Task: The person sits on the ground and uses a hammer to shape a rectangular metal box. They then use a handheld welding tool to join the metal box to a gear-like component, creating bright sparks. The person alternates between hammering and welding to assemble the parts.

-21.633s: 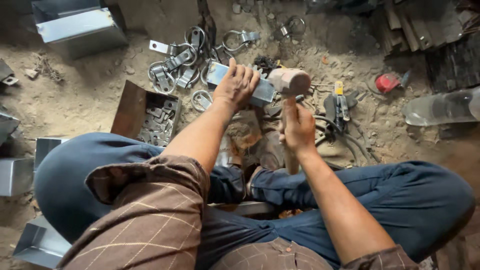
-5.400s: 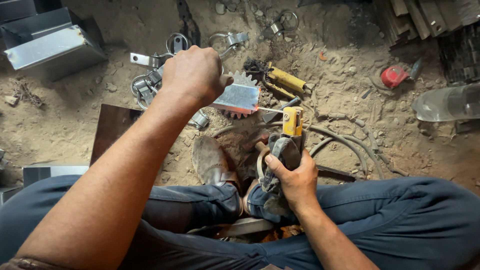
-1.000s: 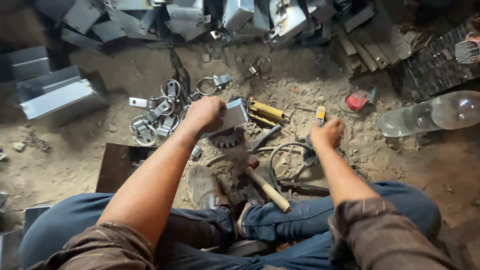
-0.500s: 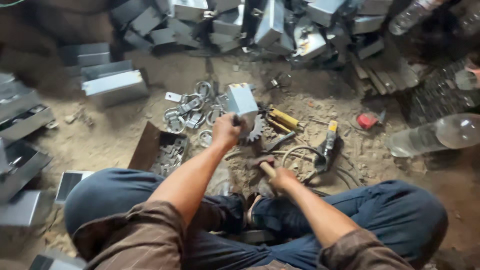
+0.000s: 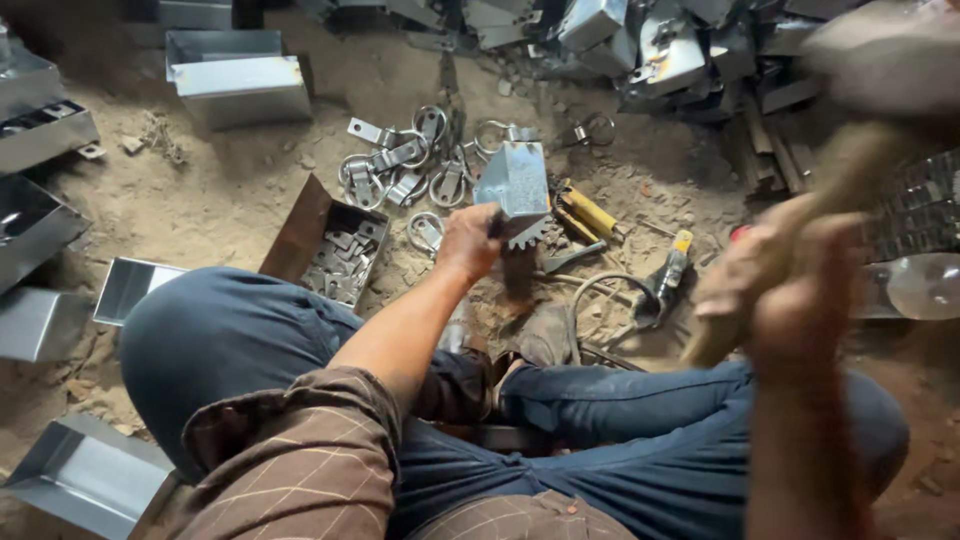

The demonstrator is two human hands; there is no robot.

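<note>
I sit cross-legged on sandy ground. My left hand (image 5: 468, 241) grips a folded sheet-metal piece (image 5: 517, 187) with a toothed lower edge, holding it upright on a dark metal stake (image 5: 518, 277) in front of my legs. My right hand (image 5: 790, 290) is raised close to the camera, blurred, and closed around the wooden handle of a hammer (image 5: 850, 170); the hammer's head is a blur at the upper right. An angle grinder (image 5: 665, 283) with a yellow part and its coiled cable lies on the ground between my hands.
A rusty open box of small metal plates (image 5: 335, 258) sits left of my left hand. Metal ring clamps (image 5: 405, 170) lie beyond it. Sheet-metal trays (image 5: 240, 85) ring the left side; a pile of metal parts (image 5: 640, 40) lies at the top. Yellow-handled tools (image 5: 590, 212), a clear bottle (image 5: 925, 285).
My right hand has taken the hammer from the ground by my feet and swung it up high on the right. My left hand keeps holding the toothed metal piece in place.
</note>
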